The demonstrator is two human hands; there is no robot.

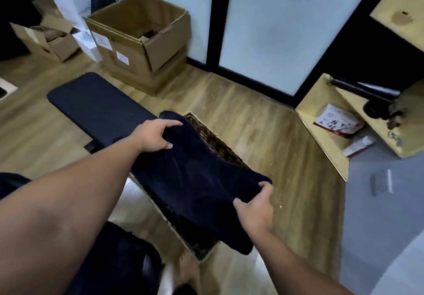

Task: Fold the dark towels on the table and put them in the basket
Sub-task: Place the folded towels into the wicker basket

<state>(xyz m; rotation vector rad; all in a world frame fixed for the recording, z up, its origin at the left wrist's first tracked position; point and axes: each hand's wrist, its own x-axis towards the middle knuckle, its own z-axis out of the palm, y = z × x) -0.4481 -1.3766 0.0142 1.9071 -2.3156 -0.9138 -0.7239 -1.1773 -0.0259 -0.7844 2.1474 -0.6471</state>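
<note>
A folded dark towel hangs stretched between both hands, directly over a dark woven basket that stands on the wooden floor. My left hand grips the towel's far end, thumb underneath. My right hand pinches its near right edge. The towel hides most of the basket's inside; only the far rim and a bit of the near corner show. One end of the towel droops down past the near rim.
A black padded bench lies left of the basket. Open cardboard boxes stand behind it by the glass wall. A low wooden shelf with a packet is at the right. Dark cloth is near my legs.
</note>
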